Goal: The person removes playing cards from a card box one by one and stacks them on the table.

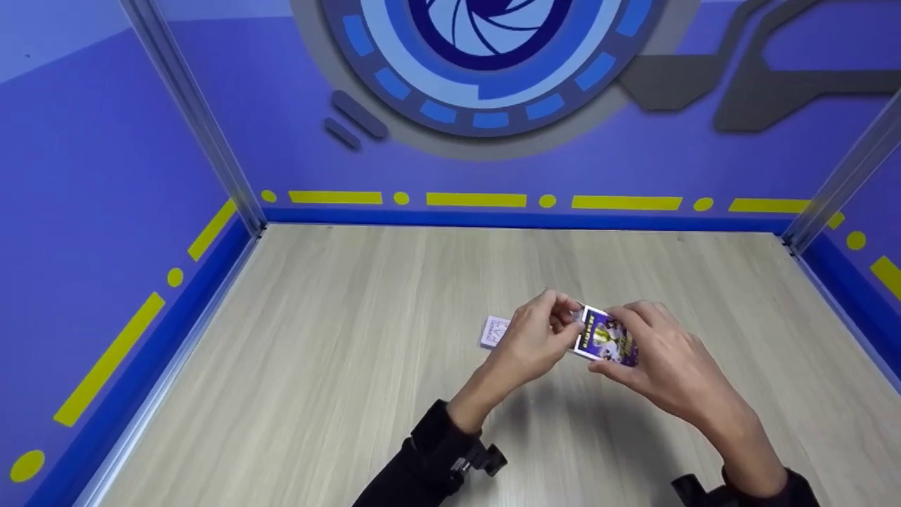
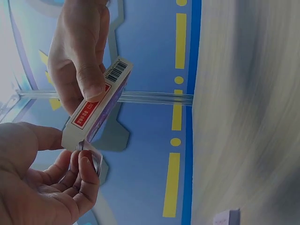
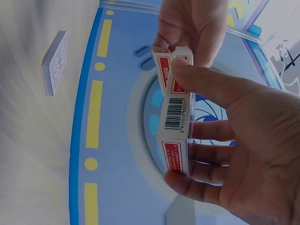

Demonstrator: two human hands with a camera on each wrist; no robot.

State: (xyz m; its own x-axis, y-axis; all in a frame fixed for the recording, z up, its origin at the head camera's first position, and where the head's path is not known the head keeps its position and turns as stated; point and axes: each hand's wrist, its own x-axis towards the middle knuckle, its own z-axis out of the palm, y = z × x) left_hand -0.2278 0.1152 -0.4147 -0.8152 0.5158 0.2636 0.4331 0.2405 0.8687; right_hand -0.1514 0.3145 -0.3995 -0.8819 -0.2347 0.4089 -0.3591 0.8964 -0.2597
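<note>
Your right hand (image 1: pixel 665 359) curls round card box (image 1: pixel 607 338); your left hand (image 1: pixel 538 341), nearly closed, pinches its end; deck (image 1: pixel 495 331) outside, left of left hand; box seemingly not yet closed

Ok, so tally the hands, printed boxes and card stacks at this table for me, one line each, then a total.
Hands: 2, the left hand and the right hand
Printed boxes: 1, the purple-faced box between the hands
Card stacks: 1, the patterned stack lying on the table
Total: 4
</note>
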